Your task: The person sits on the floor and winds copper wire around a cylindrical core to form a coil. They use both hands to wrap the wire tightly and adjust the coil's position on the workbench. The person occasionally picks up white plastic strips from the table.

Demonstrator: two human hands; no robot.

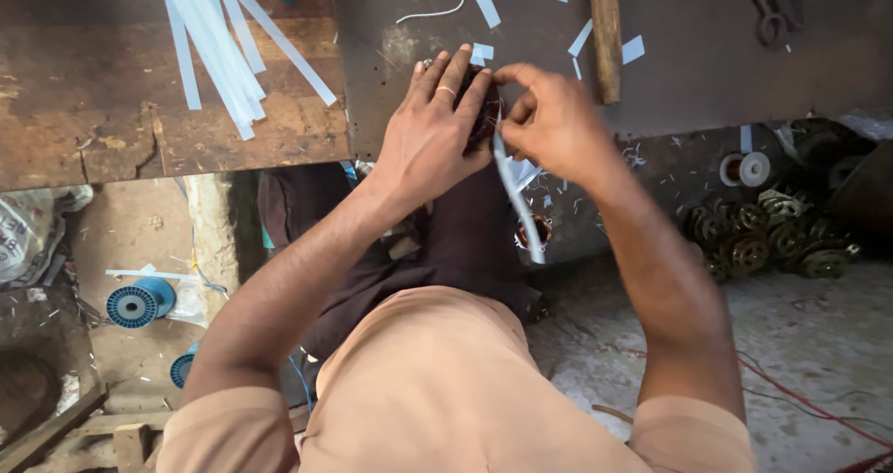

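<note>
My left hand (433, 124) wraps over a small dark round part (484, 119) at the front edge of the dark work board (707, 54), covering most of it. A ring sits on one of that hand's fingers. My right hand (549, 119) pinches a long white strip (513, 194) right beside the dark part; the strip hangs down and curves toward my lap. Thin wire shows faintly on the part, mostly hidden by my fingers.
A bundle of long white strips (219, 40) lies on the wooden bench (93, 129) at left. Short white offcuts (633, 50), a wooden stick (605, 31) and scissors (770, 8) lie on the board. Blue spools (138, 304), a white spool (746, 169) and several metal rotor parts (772, 236) rest on the floor.
</note>
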